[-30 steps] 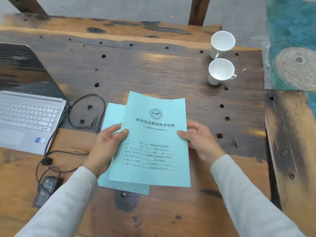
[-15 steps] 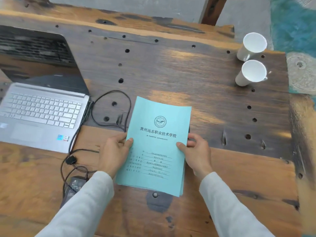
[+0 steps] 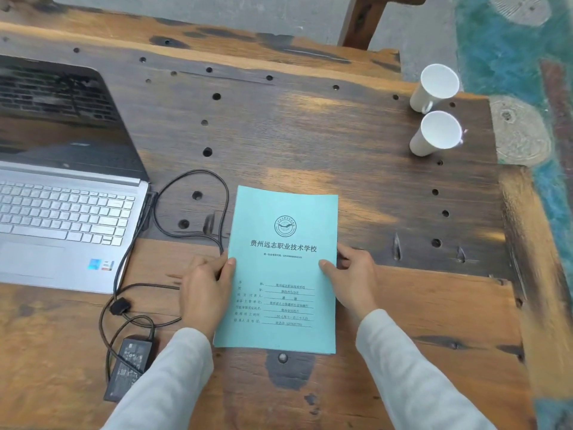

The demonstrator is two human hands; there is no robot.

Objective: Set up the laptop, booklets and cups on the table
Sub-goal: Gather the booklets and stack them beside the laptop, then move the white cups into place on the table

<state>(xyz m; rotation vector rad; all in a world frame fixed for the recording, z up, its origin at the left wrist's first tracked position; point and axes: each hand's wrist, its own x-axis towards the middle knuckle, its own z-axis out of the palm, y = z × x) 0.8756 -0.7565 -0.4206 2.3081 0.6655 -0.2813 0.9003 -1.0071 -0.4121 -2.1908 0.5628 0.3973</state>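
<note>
So you've got the stack of light-blue booklets lying flat on the worktop, a bit in from the near edge and roughly mid-width. Both your hands are on it: left hand has its grip clenched on the left edge, thumb on the cover and fingers tucked under or beside it, and right hand is doing the same on the right edge, thumb pressing the cover. The edges of the stack look pretty much squared up, only a sliver of the lower sheets peeking out at the bottom right corner.

The laptop sits open against the left edge of the worktop, screen dark, keyboard facing you. Its black cable loops between laptop and booklets, touching or running just under the booklets' left edge near your left thumb, then trails down to the power brick near the front-left corner.

The two white cups are over at the far right corner, standing close together, one just behind the other, well apart from the booklets.
</note>
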